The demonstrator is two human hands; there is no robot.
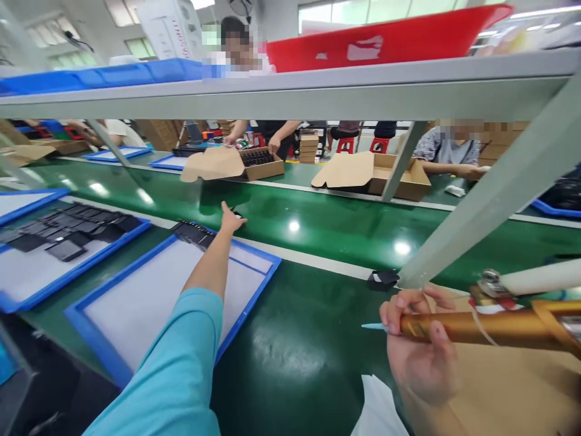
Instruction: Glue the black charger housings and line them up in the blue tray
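Note:
My left hand (232,221) reaches out over the green conveyor belt (327,233), past the far edge of a blue-rimmed tray (140,303). Its thumb and fingers are spread apart, and a small dark piece (238,215) shows right beside them; whether they touch is unclear. Black parts (195,233) lie in a row at that tray's far end. My right hand (422,345) is wrapped round a gold-coloured glue gun (476,327), whose pale blue tapered nozzle (374,326) points left over the green bench.
A slanting metal post (481,188) and overhead shelf (290,100) frame the space. Another tray (68,269) holding several black parts is at left. White paper (379,409) and a small black piece (384,278) lie near my right hand. Co-workers and open cardboard boxes (265,166) are across the belt.

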